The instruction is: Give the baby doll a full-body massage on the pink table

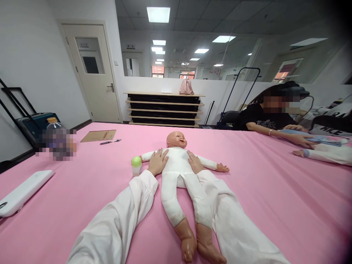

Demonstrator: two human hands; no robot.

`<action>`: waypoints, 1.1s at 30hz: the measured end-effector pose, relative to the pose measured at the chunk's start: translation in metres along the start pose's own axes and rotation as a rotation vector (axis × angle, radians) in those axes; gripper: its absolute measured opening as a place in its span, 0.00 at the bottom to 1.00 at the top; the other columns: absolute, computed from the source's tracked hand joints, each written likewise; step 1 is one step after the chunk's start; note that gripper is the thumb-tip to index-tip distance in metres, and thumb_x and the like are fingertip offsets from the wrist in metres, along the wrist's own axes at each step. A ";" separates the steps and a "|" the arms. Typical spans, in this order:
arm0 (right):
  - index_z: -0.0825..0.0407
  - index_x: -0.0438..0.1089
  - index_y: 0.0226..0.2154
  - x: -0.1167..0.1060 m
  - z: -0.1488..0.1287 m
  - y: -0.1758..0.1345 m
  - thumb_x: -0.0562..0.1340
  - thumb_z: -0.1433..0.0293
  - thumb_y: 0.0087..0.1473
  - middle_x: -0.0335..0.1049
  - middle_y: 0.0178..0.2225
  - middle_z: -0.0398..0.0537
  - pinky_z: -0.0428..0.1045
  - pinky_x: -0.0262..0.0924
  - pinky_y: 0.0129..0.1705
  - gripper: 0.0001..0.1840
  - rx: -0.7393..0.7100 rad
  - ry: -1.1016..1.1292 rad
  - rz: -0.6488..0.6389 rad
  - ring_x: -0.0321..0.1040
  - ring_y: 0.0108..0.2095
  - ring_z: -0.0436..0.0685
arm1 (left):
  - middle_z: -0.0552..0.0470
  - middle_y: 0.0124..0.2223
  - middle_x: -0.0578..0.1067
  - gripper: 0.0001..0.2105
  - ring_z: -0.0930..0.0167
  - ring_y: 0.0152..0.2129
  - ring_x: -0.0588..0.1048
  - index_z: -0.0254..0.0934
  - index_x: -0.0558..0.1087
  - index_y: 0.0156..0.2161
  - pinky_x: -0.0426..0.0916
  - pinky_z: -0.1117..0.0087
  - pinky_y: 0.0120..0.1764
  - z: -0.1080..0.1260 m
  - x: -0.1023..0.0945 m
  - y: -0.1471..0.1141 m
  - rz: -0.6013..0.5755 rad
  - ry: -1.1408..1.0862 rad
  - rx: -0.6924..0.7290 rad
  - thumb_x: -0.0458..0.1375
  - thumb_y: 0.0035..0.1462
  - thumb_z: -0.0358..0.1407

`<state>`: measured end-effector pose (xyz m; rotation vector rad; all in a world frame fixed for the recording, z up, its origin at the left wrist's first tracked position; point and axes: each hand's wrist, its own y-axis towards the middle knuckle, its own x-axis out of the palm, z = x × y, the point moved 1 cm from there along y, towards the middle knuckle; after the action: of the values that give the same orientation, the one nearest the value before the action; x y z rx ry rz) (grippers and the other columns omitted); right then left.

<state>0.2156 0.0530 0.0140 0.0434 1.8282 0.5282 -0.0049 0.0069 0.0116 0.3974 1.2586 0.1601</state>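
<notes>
A baby doll [178, 161] with a white cloth body lies on its back, head away from me and feet toward me. Its arms stretch out to both sides. My left hand [158, 161] rests with fingers extended against the doll's side, by the shoulder on the left. On the opposite side my right hand [195, 161] lies flat in the same way, fingers pointing up the chest. Both hands are open and touch the doll without gripping it. Just left of my left hand stands a small jar with a green lid [136, 166], close to the doll's hand.
A pink cloth [264, 190] covers the table. On the left are a white device [26, 192], a blurred bottle [56, 141], a brown notebook [99, 135] and a pen [110, 141]. At the right, a co-worker [275, 113] handles another doll [330, 153] and blue cloth.
</notes>
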 end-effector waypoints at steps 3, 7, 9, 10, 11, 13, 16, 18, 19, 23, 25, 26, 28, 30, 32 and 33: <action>0.53 0.59 0.54 0.001 0.005 -0.001 0.44 0.67 0.57 0.55 0.58 0.52 0.54 0.46 0.56 0.24 0.017 -0.005 -0.075 0.50 0.58 0.55 | 0.48 0.60 0.59 0.23 0.67 0.59 0.53 0.40 0.55 0.60 0.44 0.58 0.59 -0.004 -0.001 -0.002 0.052 0.070 -0.055 0.36 0.62 0.44; 0.52 0.59 0.54 -0.002 0.013 -0.009 0.45 0.67 0.57 0.55 0.57 0.51 0.60 0.39 0.59 0.24 0.139 -0.036 -0.040 0.48 0.59 0.57 | 0.45 0.57 0.63 0.22 0.65 0.58 0.54 0.33 0.61 0.56 0.40 0.55 0.60 -0.010 -0.004 -0.006 0.119 0.155 -0.157 0.39 0.61 0.40; 0.55 0.62 0.51 -0.005 0.018 -0.014 0.46 0.65 0.56 0.57 0.56 0.52 0.65 0.32 0.59 0.23 0.293 -0.091 0.075 0.45 0.60 0.61 | 0.42 0.57 0.64 0.23 0.63 0.58 0.53 0.30 0.63 0.55 0.38 0.52 0.59 -0.013 -0.004 -0.008 0.164 0.189 -0.237 0.41 0.60 0.40; 0.56 0.65 0.49 -0.007 0.020 -0.016 0.47 0.64 0.56 0.57 0.56 0.53 0.68 0.29 0.59 0.23 0.375 -0.121 0.154 0.43 0.60 0.64 | 0.41 0.56 0.64 0.23 0.62 0.58 0.53 0.28 0.63 0.55 0.38 0.51 0.59 -0.014 -0.004 -0.009 0.189 0.203 -0.277 0.42 0.59 0.40; 0.58 0.67 0.47 -0.008 0.021 -0.018 0.47 0.64 0.55 0.58 0.55 0.55 0.69 0.27 0.58 0.23 0.440 -0.144 0.234 0.41 0.60 0.66 | 0.39 0.56 0.63 0.24 0.61 0.59 0.52 0.27 0.63 0.55 0.38 0.50 0.59 -0.014 -0.005 -0.009 0.213 0.215 -0.310 0.43 0.59 0.40; 0.60 0.68 0.45 -0.011 0.022 -0.019 0.46 0.64 0.56 0.56 0.56 0.59 0.71 0.26 0.57 0.24 0.481 -0.149 0.366 0.39 0.61 0.68 | 0.36 0.58 0.61 0.25 0.60 0.59 0.50 0.25 0.61 0.55 0.38 0.49 0.58 -0.013 -0.006 -0.009 0.264 0.233 -0.357 0.43 0.59 0.40; 0.61 0.61 0.52 -0.013 0.017 -0.015 0.43 0.66 0.57 0.48 0.60 0.60 0.69 0.32 0.58 0.26 0.337 -0.086 0.425 0.41 0.61 0.64 | 0.38 0.61 0.55 0.25 0.61 0.60 0.47 0.26 0.56 0.58 0.39 0.48 0.58 -0.007 -0.010 -0.008 0.330 0.222 -0.317 0.40 0.60 0.40; 0.60 0.55 0.56 -0.012 0.013 -0.011 0.42 0.67 0.57 0.45 0.61 0.57 0.63 0.38 0.59 0.27 0.168 -0.038 0.341 0.42 0.61 0.60 | 0.43 0.62 0.53 0.25 0.65 0.61 0.46 0.31 0.52 0.61 0.39 0.51 0.59 -0.003 -0.011 -0.006 0.301 0.183 -0.185 0.38 0.61 0.40; 0.58 0.53 0.57 -0.010 0.011 -0.008 0.41 0.67 0.57 0.45 0.61 0.55 0.61 0.41 0.59 0.27 0.089 -0.015 0.255 0.42 0.61 0.58 | 0.46 0.63 0.52 0.24 0.67 0.61 0.46 0.34 0.51 0.61 0.40 0.52 0.59 -0.002 -0.011 -0.005 0.251 0.159 -0.103 0.37 0.62 0.40; 0.50 0.51 0.58 -0.001 0.008 -0.002 0.39 0.67 0.59 0.50 0.60 0.47 0.61 0.42 0.59 0.26 0.014 0.028 -0.061 0.47 0.60 0.54 | 0.53 0.62 0.55 0.22 0.70 0.60 0.51 0.44 0.52 0.61 0.43 0.54 0.59 -0.004 -0.003 -0.001 0.046 0.105 0.036 0.35 0.63 0.42; 0.49 0.51 0.58 0.001 0.008 -0.002 0.39 0.67 0.60 0.50 0.60 0.46 0.61 0.40 0.60 0.26 0.076 0.003 -0.090 0.47 0.60 0.54 | 0.52 0.61 0.57 0.23 0.69 0.59 0.53 0.44 0.52 0.61 0.43 0.54 0.59 -0.006 0.000 -0.001 0.040 0.103 0.001 0.35 0.63 0.43; 0.50 0.52 0.58 0.001 0.008 -0.002 0.39 0.67 0.60 0.50 0.60 0.46 0.61 0.39 0.60 0.25 0.107 -0.016 -0.085 0.46 0.60 0.54 | 0.51 0.61 0.58 0.23 0.69 0.59 0.53 0.43 0.53 0.61 0.43 0.55 0.59 -0.007 0.000 -0.001 0.053 0.105 -0.019 0.35 0.62 0.43; 0.52 0.53 0.58 0.000 0.009 -0.004 0.41 0.67 0.60 0.50 0.60 0.47 0.61 0.36 0.61 0.25 0.175 -0.058 -0.063 0.45 0.60 0.55 | 0.50 0.60 0.59 0.22 0.68 0.59 0.53 0.40 0.56 0.59 0.42 0.55 0.59 -0.007 -0.001 -0.003 0.088 0.121 -0.064 0.37 0.62 0.41; 0.54 0.56 0.56 -0.001 0.011 -0.008 0.42 0.66 0.59 0.51 0.59 0.50 0.63 0.32 0.61 0.25 0.253 -0.105 -0.011 0.44 0.61 0.58 | 0.48 0.59 0.60 0.22 0.66 0.59 0.53 0.37 0.60 0.58 0.40 0.54 0.59 -0.008 -0.003 -0.005 0.128 0.152 -0.127 0.39 0.61 0.38; 0.58 0.58 0.55 -0.002 0.012 -0.011 0.44 0.66 0.58 0.50 0.59 0.56 0.66 0.30 0.60 0.25 0.345 -0.136 0.070 0.42 0.61 0.61 | 0.45 0.59 0.60 0.22 0.64 0.59 0.51 0.34 0.62 0.56 0.39 0.52 0.59 -0.010 -0.005 -0.007 0.166 0.184 -0.194 0.42 0.59 0.37; 0.60 0.58 0.55 -0.003 0.013 -0.013 0.45 0.66 0.57 0.48 0.60 0.59 0.67 0.29 0.59 0.26 0.389 -0.138 0.122 0.40 0.61 0.63 | 0.43 0.59 0.60 0.22 0.63 0.59 0.50 0.33 0.62 0.56 0.39 0.50 0.59 -0.010 -0.006 -0.008 0.186 0.198 -0.228 0.43 0.58 0.36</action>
<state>0.2315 0.0448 0.0088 0.4474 1.7752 0.2397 -0.0173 -0.0007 0.0112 0.3055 1.3793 0.5073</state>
